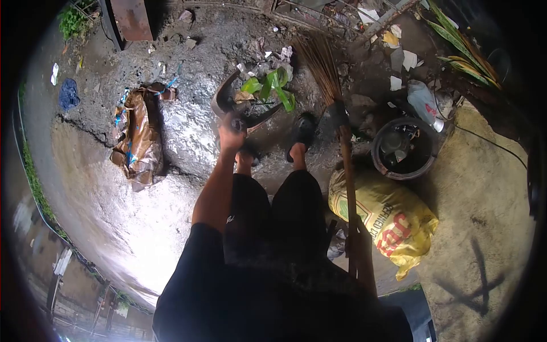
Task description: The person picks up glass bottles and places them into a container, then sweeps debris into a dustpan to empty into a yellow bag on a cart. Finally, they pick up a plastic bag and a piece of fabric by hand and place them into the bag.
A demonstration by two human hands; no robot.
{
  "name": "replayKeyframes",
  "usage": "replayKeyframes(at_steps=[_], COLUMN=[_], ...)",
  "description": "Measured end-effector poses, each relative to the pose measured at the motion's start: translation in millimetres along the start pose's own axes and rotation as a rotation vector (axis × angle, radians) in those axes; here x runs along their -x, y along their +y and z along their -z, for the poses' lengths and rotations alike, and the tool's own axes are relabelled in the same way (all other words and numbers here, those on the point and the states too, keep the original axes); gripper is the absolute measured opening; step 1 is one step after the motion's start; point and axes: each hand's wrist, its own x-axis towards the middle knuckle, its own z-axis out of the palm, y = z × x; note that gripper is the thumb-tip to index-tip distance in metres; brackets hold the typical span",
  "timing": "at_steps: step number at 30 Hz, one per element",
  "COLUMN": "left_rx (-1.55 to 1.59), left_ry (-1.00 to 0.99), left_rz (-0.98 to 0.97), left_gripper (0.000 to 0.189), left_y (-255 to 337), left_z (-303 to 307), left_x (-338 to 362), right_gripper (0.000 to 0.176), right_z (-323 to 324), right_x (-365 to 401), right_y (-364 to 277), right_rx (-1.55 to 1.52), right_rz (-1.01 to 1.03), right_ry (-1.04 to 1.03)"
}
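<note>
My left hand (pixel 232 132) is closed around the middle of a dark, curved tool (pixel 223 97) that looks like a dustpan, with two arms that sweep forward and apart. Green leaves (pixel 276 85) and pale scraps lie between and beyond those arms. On the other side, my right hand (pixel 356 242) wraps around the wooden stick of a stick broom (pixel 346 154). The broom's brown bristles (pixel 319 65) rest on the dirty ground ahead, to the right of the leaves.
Crumpled brown packaging (pixel 142 134) lies on the wet ground at left, with a blue crumpled scrap (pixel 69 94) farther off. At right stand a round dark pot (pixel 379 159) and a full yellow sack (pixel 393 219). A white plastic bag (pixel 423 100) and litter lie beyond.
</note>
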Motion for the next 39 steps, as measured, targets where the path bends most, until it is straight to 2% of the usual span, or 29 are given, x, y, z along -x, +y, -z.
replayKeyframes(at_steps=[1, 2, 5, 7, 8, 10, 11, 12, 14, 15, 16, 18, 20, 22, 24, 27, 28, 30, 32, 34, 36, 39], left_rx=[0.044, 0.049, 0.071, 0.031, 0.031, 0.111, 0.111, 0.099, 0.094, 0.077, 0.061, 0.019, 0.067, 0.054, 0.041, 0.074, 0.074, 0.079, 0.022, 0.045, 0.068, 0.070], left_ry=[-0.006, -0.002, -0.023, -0.036, -0.034, -0.045, -0.043, -0.005, 0.039, 0.041, 0.044, 0.079, -0.045, -0.046, -0.051, -0.024, -0.012, 0.004, 0.043, 0.086, 0.131, 0.185], left_rz=[-0.002, 0.004, -0.008, 0.009, 0.016, 0.060, 0.062, 0.042, 0.030, 0.014, -0.002, -0.005, 0.222, 0.229, 0.234, 0.221, 0.216, 0.211, 0.167, 0.170, 0.180, 0.272], left_gripper=[0.028, 0.028, 0.025, 0.022, 0.022, 0.021, 0.021, 0.016, 0.010, 0.011, 0.012, 0.015, 0.036, 0.036, 0.036, 0.035, 0.035, 0.035, 0.035, 0.035, 0.035, 0.034], left_y=[2, 4, 7, 11, 12, 16, 18, 20, 16, 5, 0, 3, 22, 21, 26, 33, 31, 28, 24, 30, 32, 30], left_z=[1, 2, 5, 3, 4, 4, 3, 0, -9, -16, -22, -28, -24, -28, -29, -21, -21, -24, -28, -29, -32, -34], left_x=[-1, -1, -1, 4, 7, 9, 10, 10, 10, 9, 8, 5, -2, -5, -6, -5, -4, -1, 4, 11, 20, 14], right_gripper=[0.039, 0.041, 0.040, 0.040, 0.040, 0.039, 0.042, 0.042, 0.040, 0.040, 0.039, 0.038, 0.038, 0.039, 0.038, 0.036, 0.036, 0.033, 0.033, 0.033, 0.034, 0.036], right_z=[0, 2, 0, -8, -13, -27, -30, -33, -40, -36, -35, -48, -48, -43, -27, -1, 4, 17, 21, 32, 25, 2], right_x=[-7, -26, -54, -63, -65, -64, -62, -60, -56, -42, -41, -37, -15, 3, 28, 54, 51, 28, -9, -68, -109, -112], right_y=[-44, -28, -25, -10, 1, 1, 2, -3, -10, -54, -47, 1, 18, 17, -13, -51, -45, -33, -48, -37, -71, -35], right_rx=[-0.170, 0.011, -0.131, 0.191, 0.197, 0.429, 0.361, 0.366, 0.228, 0.211, 0.227, 0.287, 0.324, 0.359, 0.251, 0.324, 0.326, 0.210, 0.288, 0.402, 0.357, 0.487], right_rz=[-0.264, -0.102, -0.074, 0.059, 0.058, 0.221, 0.344, 0.346, 0.218, -0.039, -0.145, 0.134, 0.223, 0.309, 0.054, 0.096, 0.085, -0.177, 0.188, 0.494, 0.441, 0.470], right_ry=[0.063, 0.071, 0.034, 0.042, 0.039, 0.228, 0.241, 0.241, 0.181, 0.046, -0.068, 0.025, 0.011, 0.002, -0.083, -0.190, -0.194, -0.035, 0.124, 0.134, 0.074, 0.085])
